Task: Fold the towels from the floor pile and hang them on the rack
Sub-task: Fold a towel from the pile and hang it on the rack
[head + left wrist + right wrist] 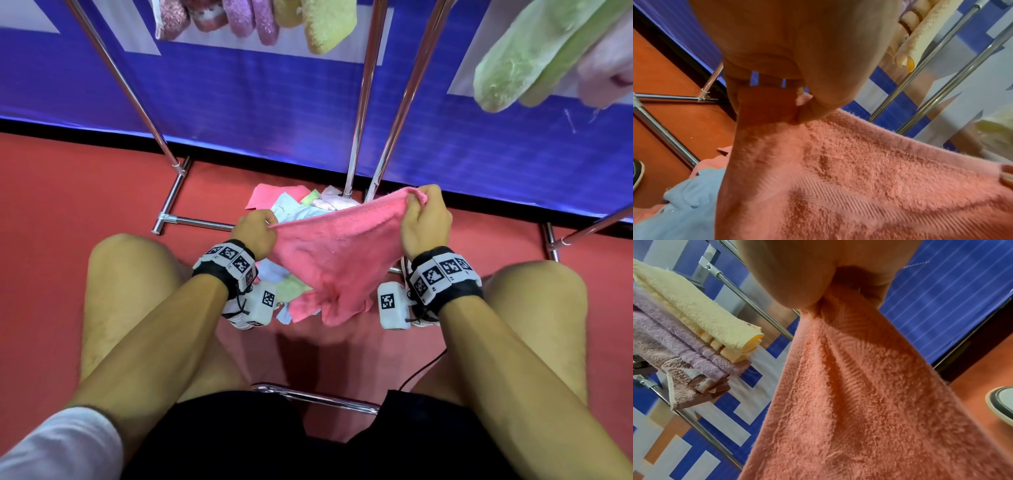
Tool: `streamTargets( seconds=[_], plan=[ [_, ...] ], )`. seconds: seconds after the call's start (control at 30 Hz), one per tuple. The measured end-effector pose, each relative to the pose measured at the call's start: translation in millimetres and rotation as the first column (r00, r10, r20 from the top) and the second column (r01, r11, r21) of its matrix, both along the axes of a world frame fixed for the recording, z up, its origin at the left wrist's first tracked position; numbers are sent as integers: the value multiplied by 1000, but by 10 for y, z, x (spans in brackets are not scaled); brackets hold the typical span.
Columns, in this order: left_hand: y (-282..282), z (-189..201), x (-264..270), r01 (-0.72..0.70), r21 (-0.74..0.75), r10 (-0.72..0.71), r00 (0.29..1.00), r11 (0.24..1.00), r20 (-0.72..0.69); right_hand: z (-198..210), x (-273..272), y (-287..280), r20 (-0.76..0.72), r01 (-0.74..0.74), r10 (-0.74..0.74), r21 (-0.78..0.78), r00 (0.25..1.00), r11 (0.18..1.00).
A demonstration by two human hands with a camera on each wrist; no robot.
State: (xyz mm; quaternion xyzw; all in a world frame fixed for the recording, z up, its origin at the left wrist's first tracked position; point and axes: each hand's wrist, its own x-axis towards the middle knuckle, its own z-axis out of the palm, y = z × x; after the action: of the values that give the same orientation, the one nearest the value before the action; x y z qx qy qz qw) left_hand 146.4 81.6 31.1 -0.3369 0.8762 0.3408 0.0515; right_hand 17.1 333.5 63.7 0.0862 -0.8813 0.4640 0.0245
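In the centre of the frame, the left hand [254, 233] and the right hand [425, 221] each pinch one upper corner of the pink towel [334, 255]. It hangs stretched between them, above the floor pile [298, 205].

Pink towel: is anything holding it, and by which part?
Both hands. The left hand pinches one top corner of the pink towel, the right hand grips the other; the rest hangs between them.
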Motion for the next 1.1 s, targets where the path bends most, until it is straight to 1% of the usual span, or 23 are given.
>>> streamTargets(
  seconds=[0.07, 0.17, 0.27, 0.33, 0.4, 0.47, 0.57, 0.63, 0.7, 0.77, 0.8, 0.93, 1.0, 1.03, 1.1],
  plan=[
    [-22, 2, 1, -62, -13, 61, 995, 998, -77, -4, -18, 14, 3, 13, -13, 10, 1000, 1000],
    [-21, 33, -24, -125, 10, 125, 972, 992, -201, -24, -43, 15, 22, -30, 29, 40, 999, 999],
    [15, 79, -77, -100, 135, 140, 932, 986, -333, -34, -27, -23, 46, -84, 81, 52, 996, 995],
    [25, 96, -106, -93, 220, 176, 902, 971, -394, -30, 18, -76, 65, -132, 129, 38, 989, 991],
    [61, 119, -129, -98, 287, 219, 877, 953, -427, -44, 77, -141, 119, -183, 182, 0, 976, 983],
    [141, 171, -160, -61, 355, 225, 868, 933, -443, -32, 159, -207, 180, -266, 267, -27, 947, 963],
    [324, 233, -206, 28, 450, 193, 879, 892, -437, 7, 285, -303, 216, -409, 419, -93, 882, 908],
    [422, 249, -230, 81, 506, 181, 875, 859, -449, 51, 379, -389, 243, -456, 480, -149, 843, 877],
    [523, 275, -244, 132, 574, 162, 887, 808, -432, 66, 454, -462, 253, -474, 508, -186, 823, 861],
    [611, 317, -267, 171, 633, 141, 901, 755, -411, 66, 485, -495, 259, -469, 511, -209, 820, 858],
    [630, 334, -284, 176, 648, 143, 902, 741, -408, 57, 478, -496, 258, -458, 507, -228, 822, 859],
    [579, 387, -327, 162, 712, 212, 889, 683, -406, 131, 456, -481, 272, -430, 514, -314, 813, 847],
    [557, 407, -322, 181, 739, 222, 884, 649, -412, 144, 418, -459, 267, -427, 519, -336, 812, 840],
    [559, 409, -319, 187, 741, 227, 879, 645, -419, 138, 399, -450, 253, -429, 518, -334, 817, 839],
    [561, 416, -317, 169, 724, 254, 864, 669, -436, 120, 370, -434, 225, -435, 514, -320, 828, 842]
  ],
)
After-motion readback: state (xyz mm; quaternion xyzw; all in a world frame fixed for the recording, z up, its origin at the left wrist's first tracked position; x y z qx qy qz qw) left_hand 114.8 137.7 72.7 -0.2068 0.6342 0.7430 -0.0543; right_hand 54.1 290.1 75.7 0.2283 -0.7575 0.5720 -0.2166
